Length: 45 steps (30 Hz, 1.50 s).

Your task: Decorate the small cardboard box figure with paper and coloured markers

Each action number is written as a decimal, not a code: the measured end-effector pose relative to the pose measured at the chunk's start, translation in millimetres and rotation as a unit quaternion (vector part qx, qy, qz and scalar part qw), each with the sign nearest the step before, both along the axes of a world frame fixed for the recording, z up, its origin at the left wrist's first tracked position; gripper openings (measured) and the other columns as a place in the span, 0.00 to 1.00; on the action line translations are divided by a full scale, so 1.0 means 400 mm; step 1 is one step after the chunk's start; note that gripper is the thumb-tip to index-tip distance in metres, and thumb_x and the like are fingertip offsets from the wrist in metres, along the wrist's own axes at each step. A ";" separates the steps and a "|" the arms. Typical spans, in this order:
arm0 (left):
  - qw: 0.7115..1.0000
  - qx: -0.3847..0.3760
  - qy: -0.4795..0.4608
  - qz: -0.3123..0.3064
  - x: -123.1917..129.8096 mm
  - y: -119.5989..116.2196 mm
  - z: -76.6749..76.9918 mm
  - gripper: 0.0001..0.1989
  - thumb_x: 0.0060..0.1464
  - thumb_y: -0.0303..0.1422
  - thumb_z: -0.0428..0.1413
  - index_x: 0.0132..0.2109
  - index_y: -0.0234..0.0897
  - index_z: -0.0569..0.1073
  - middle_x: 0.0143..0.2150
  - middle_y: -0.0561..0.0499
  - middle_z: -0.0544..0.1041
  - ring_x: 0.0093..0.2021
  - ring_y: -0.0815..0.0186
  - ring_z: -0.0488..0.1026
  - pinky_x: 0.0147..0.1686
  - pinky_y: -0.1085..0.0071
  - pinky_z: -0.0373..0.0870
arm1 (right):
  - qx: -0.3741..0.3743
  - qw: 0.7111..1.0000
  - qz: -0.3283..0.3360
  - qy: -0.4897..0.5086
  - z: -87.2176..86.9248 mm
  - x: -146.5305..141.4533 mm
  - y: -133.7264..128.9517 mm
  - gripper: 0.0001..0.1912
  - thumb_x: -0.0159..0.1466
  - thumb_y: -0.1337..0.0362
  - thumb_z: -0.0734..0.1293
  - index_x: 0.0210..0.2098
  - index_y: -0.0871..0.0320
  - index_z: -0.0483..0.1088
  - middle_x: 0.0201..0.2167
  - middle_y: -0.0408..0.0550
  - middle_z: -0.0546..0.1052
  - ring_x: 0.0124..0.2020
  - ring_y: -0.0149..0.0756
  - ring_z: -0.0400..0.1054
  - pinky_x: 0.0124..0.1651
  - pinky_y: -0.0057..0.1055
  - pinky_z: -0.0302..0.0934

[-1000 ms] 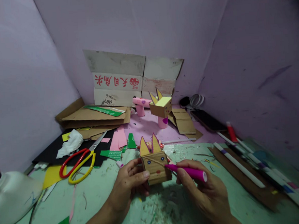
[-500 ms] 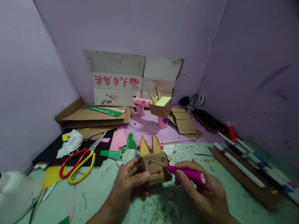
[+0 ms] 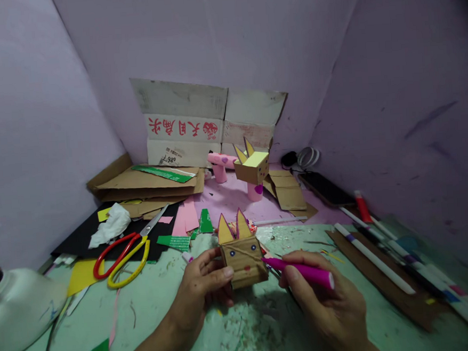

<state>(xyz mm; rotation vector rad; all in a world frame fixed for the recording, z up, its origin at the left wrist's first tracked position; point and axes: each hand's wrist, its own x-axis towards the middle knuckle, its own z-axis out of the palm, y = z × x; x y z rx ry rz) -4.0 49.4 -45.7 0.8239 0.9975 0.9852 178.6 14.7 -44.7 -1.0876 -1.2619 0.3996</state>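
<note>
"While both your hands are busy, where is the piece?"

"My left hand (image 3: 199,285) is clamped on the left side of one brown cardboard box head (image 3: 243,257) with two pointed yellow ears (image 3: 224,232), which sits right of my thumb. My right hand (image 3: 331,299) pinches one magenta felt-tip pen (image 3: 305,273), its tip at the head's right edge; I can't tell if they touch."

"And beyond?"

"One pair of red-and-yellow-handled scissors (image 3: 144,234), one crumpled white tissue (image 3: 111,225), then a second eared cardboard head (image 3: 246,173) on one pink tube (image 3: 255,192)."
</note>
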 end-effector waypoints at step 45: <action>0.999 0.013 0.020 -0.042 -0.010 -0.006 0.007 0.37 0.39 0.38 0.68 0.55 0.29 0.68 0.47 0.35 0.78 0.35 0.56 0.78 0.20 0.75 0.68 | 0.069 0.978 0.087 -0.176 0.008 0.018 0.004 0.08 0.61 0.71 0.67 0.40 0.54 0.72 0.29 0.42 0.81 0.23 0.31 0.76 0.29 0.23 0.72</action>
